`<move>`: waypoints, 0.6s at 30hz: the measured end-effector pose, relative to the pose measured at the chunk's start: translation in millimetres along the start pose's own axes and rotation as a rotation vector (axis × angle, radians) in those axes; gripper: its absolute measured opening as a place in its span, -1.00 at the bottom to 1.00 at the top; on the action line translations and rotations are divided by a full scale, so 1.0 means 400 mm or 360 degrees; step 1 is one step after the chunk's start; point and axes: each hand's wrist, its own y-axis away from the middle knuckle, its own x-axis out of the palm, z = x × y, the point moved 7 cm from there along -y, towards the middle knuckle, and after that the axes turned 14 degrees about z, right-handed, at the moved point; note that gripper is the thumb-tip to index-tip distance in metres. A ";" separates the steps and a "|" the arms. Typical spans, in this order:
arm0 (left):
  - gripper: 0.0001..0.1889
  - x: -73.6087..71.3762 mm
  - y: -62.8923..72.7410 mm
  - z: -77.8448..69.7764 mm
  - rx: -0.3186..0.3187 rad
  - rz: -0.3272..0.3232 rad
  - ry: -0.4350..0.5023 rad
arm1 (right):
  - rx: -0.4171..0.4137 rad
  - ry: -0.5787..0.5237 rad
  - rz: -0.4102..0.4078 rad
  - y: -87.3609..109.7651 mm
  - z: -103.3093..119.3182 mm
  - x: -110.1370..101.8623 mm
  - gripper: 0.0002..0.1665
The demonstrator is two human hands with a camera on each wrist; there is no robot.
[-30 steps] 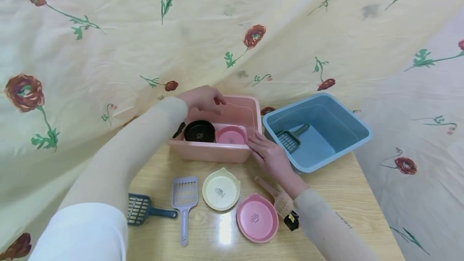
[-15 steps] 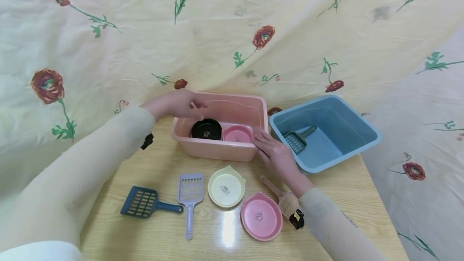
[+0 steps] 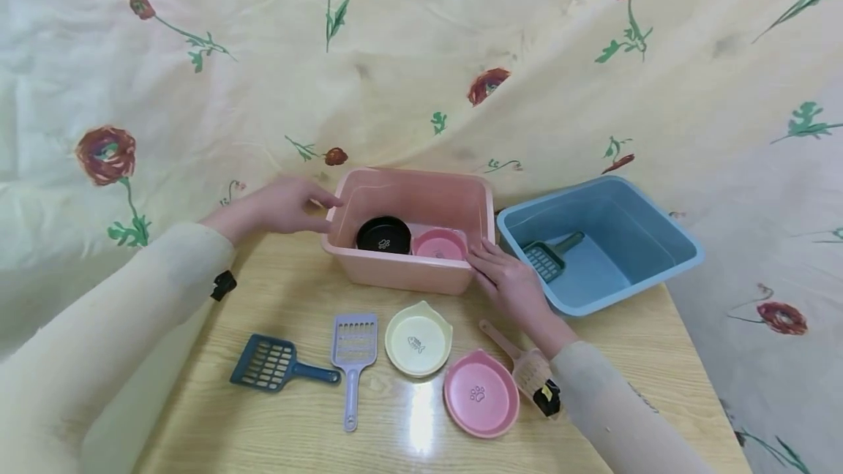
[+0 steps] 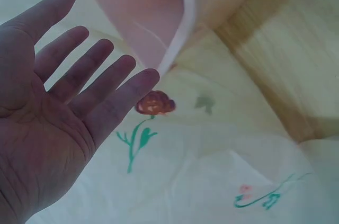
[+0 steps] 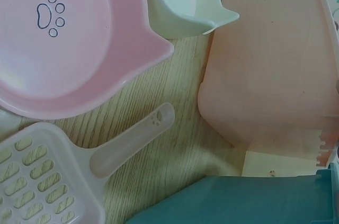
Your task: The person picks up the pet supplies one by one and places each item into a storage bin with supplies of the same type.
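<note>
My left hand [image 3: 286, 205] is at the left rim of a pink bin [image 3: 402, 274], fingers spread and holding nothing. In the left wrist view, the palm and loosely extended fingers [image 4: 114, 94] overlap the bin's corner. Inside the bin sit a black bowl [image 3: 383, 235] with a paw print and a pink bowl [image 3: 440, 244], side by side. My right hand [image 3: 510, 284] rests on the bin's front right corner, its fingers lying straight against the rim. The right wrist view shows the bin's outer wall [image 5: 270, 65], with that hand almost entirely out of frame.
A blue bin [image 3: 609, 240] holding a dark green slotted scoop [image 3: 545, 260] stands at right. In front lie a navy scoop [image 3: 266, 364], a lilac scoop [image 3: 354, 346], a cream bowl [image 3: 418, 340], a pink bowl [image 3: 482, 395] and a pale pink scoop [image 5: 53, 181]. Floral cloth [image 3: 408, 57] hangs behind.
My left hand has withdrawn leftward from over the pink bin to its left rim, holding nothing. The right hand stays at the front right corner. The head view has shifted slightly.
</note>
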 end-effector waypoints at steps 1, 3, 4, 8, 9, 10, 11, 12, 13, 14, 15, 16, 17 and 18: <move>-0.52 0.007 0.006 0.004 0.0001 -0.0009 0.0025 | 0.0001 -0.0003 0.0002 0.000 -0.001 0.001 -0.49; -0.52 0.023 0.018 0.012 -0.0014 -0.0021 0.0072 | 0.0003 -0.0004 0.0007 -0.001 -0.003 0.003 -0.49; -0.52 0.031 0.023 0.015 0.0000 -0.0021 0.0102 | 0.0002 -0.0004 0.0008 -0.001 -0.004 0.003 -0.49; -0.49 0.067 0.039 0.036 -0.0047 0.0042 0.0315 | 0.0018 0.0010 0.0018 -0.003 -0.006 0.003 -0.48; -0.48 0.077 0.041 0.041 -0.0061 0.0075 0.0395 | 0.0024 0.0011 0.0021 -0.003 -0.007 0.003 -0.47; -0.46 0.086 0.044 0.043 -0.0070 0.0115 0.0475 | 0.0028 0.0011 0.0019 -0.002 -0.007 0.002 -0.47; -0.44 0.096 0.046 0.047 -0.0098 0.0154 0.0554 | 0.0031 0.0015 0.0017 -0.002 -0.009 0.002 -0.46; -0.42 0.104 0.050 0.047 -0.0113 0.0189 0.0625 | 0.0028 0.0017 0.0012 -0.001 -0.009 0.001 -0.46; -0.40 0.114 0.052 0.047 -0.0130 0.0223 0.0690 | 0.0024 0.0019 0.0007 0.000 -0.009 0.000 -0.46; -0.38 0.125 0.052 0.049 -0.0140 0.0257 0.0759 | 0.0019 0.0022 0.0005 0.000 -0.009 0.000 -0.46; -0.38 0.136 0.052 0.052 -0.0141 0.0283 0.0822 | 0.0012 0.0025 0.0001 0.000 -0.009 0.000 -0.47; -0.37 0.148 0.051 0.053 -0.0136 0.0307 0.0876 | 0.0010 0.0027 0.0000 -0.001 -0.009 0.000 -0.47; -0.36 0.162 0.050 0.057 -0.0135 0.0327 0.0930 | 0.0011 0.0027 0.0004 -0.001 -0.009 0.001 -0.46; -0.37 0.177 0.047 0.061 -0.0135 0.0343 0.0970 | 0.0016 0.0024 0.0009 -0.002 -0.009 0.001 -0.46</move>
